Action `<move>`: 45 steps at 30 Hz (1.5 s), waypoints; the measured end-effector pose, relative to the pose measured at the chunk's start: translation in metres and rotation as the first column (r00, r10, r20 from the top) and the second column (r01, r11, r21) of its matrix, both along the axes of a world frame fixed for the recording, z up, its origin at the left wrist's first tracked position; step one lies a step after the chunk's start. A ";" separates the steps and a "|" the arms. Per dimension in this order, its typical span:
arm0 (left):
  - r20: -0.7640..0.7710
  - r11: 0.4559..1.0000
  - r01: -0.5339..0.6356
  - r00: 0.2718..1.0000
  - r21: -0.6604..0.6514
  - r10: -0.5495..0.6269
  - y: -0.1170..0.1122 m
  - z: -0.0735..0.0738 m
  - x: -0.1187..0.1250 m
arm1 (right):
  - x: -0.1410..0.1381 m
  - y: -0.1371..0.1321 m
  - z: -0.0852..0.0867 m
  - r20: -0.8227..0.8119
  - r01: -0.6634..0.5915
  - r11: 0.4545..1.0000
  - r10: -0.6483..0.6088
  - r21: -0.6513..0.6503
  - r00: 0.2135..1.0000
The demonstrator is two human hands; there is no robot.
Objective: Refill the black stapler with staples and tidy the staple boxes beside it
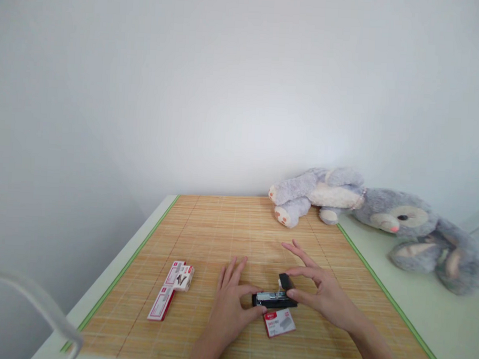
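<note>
A black stapler (275, 298) lies opened on the bamboo mat (221, 227), its metal staple channel showing and its top flipped back. My left hand (229, 302) rests on the mat and pinches the stapler's left end between thumb and fingers. My right hand (322, 288) hovers over its right end, thumb and forefinger at the raised top, the other fingers spread. A small red-and-white staple box (279, 322) lies just in front of the stapler.
Three more red-and-white staple boxes (173, 288) lie to the left on the mat. A grey plush rabbit (382, 214) lies along the back right, partly on the pale green table (429, 307). A white wall stands behind; a curved white bar (36, 303) crosses the lower left.
</note>
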State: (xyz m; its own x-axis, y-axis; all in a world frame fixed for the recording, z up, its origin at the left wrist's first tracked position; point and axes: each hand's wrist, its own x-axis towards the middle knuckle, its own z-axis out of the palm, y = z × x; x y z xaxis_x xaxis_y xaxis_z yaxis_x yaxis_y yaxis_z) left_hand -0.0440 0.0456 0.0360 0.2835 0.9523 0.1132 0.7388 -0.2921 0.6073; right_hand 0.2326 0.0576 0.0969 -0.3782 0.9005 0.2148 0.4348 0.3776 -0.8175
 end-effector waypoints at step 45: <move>-0.127 0.982 -0.175 0.975 0.068 0.182 -0.050 -0.025 0.028 | -0.015 -0.015 -0.052 0.424 0.298 0.919 -0.386 0.260 0.820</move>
State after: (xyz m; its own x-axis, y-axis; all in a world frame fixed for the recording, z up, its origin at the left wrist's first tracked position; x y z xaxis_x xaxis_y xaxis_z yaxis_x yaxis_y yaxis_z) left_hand -0.0159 -0.0045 0.0114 0.1256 0.9821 0.1406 0.8549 -0.1791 0.4869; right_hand 0.2175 0.0431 0.0447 -0.1468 0.9544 0.2599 0.8690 0.2500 -0.4271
